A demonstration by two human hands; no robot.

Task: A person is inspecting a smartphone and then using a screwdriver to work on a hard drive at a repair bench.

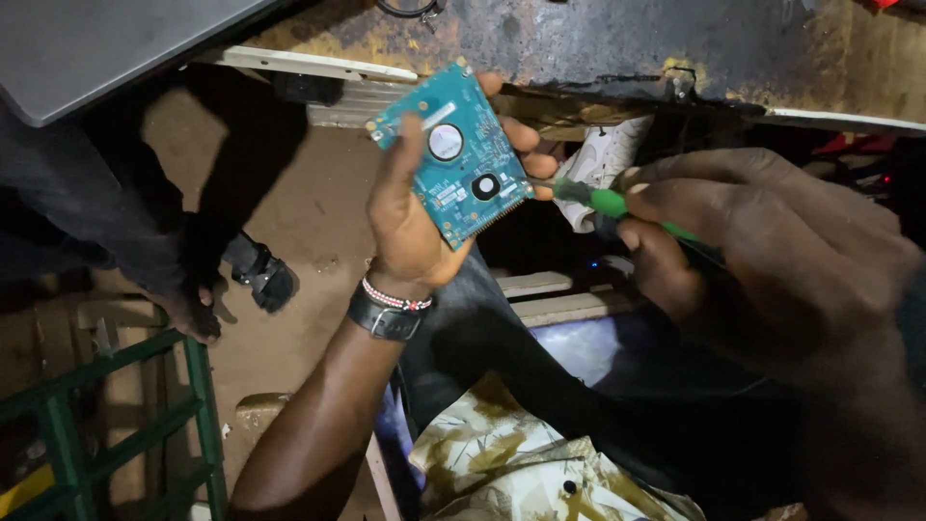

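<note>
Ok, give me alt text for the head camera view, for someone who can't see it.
A left hand holds up a teal circuit board, while the right hand brings a green-handled screwdriver to its edge. Below are dirt ground and a green metal frame.

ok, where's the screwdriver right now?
Head view, right of centre: the green-handled screwdriver is in the right hand, tip at the edge of the hard drive.

Hard drive (458, 154) held up at centre frame in left hand (410, 222), thumb over its face, fingers behind. Right hand (762, 251) to its right, gripping screwdriver (603, 201); tip meets drive's right edge. Workbench edge (598, 48) behind and above both. Metal frame (116, 415) at lower left. Sandalled foot (265, 275) on ground left of the wrist. Patterned cloth (511, 473) below.
</note>
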